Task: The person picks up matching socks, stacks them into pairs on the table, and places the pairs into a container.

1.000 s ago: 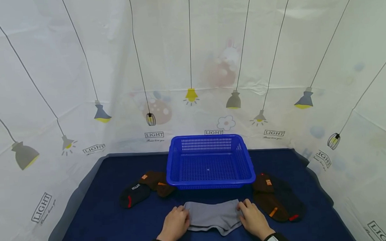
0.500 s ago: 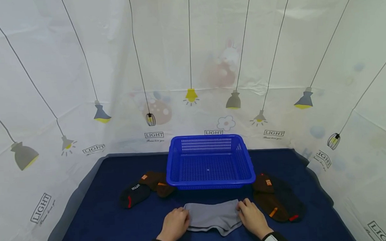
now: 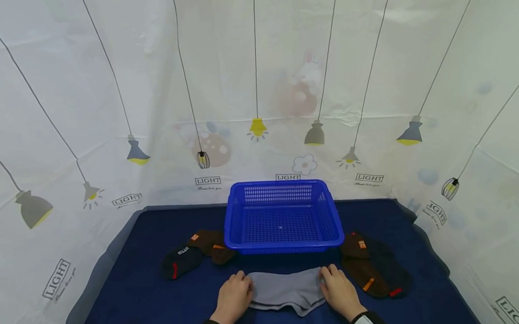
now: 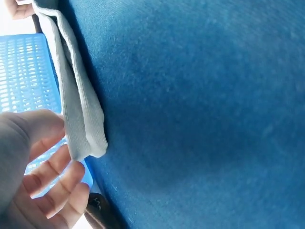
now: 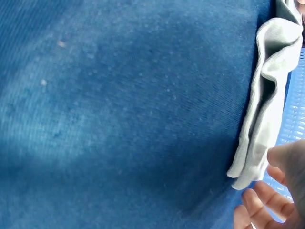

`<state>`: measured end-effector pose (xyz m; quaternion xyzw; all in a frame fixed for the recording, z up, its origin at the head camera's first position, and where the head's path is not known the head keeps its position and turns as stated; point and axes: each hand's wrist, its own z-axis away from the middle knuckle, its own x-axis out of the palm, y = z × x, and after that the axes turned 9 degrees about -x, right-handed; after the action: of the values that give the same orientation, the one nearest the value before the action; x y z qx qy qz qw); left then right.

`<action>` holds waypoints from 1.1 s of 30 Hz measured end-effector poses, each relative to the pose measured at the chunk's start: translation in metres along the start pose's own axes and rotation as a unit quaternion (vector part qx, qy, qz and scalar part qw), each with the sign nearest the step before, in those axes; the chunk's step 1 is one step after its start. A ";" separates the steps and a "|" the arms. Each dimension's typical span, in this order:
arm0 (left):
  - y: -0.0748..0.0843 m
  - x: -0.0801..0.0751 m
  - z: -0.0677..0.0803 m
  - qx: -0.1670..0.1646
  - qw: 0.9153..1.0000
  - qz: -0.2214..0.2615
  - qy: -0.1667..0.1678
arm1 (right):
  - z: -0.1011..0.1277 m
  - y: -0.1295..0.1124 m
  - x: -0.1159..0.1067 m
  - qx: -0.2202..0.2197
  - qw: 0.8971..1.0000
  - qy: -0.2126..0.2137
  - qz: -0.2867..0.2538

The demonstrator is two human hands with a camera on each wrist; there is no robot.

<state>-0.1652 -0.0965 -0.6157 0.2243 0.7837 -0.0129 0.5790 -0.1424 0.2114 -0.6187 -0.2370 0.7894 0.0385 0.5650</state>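
Observation:
A grey sock [image 3: 287, 289] lies crosswise on the dark blue cloth, in front of the basket. Two layers of it show along the near edge, with a bulge at the lower right. At its left end my left hand [image 3: 233, 296] pinches the edge between thumb and index finger, the other fingers loosely bent. My right hand [image 3: 341, 293] holds the right end in the same way. In the left wrist view the thumb [image 4: 45, 123] meets the sock's far edge. The right thumb [image 5: 283, 155] lies against the other end in the right wrist view.
Behind the sock stands a blue plastic basket [image 3: 284, 223]. A black sock [image 3: 183, 262] and brown socks [image 3: 206, 241] lie to its left. On the right are brown socks [image 3: 362, 268] and a black sock [image 3: 388, 267]. A printed white curtain [image 3: 255, 75] surrounds the table.
My left hand has shifted slightly left and away from me along the sock's end. The right hand and the sock have stayed nearly still.

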 end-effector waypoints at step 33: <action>0.009 0.006 -0.001 -0.067 0.994 0.008 -0.084 | 0.001 -0.007 0.016 0.011 1.000 -0.019 0.013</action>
<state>-0.1640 -0.0856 -0.6191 0.1898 0.7295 0.0257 0.6567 -0.1424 0.2002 -0.6320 -0.2195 0.7819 0.0414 0.5820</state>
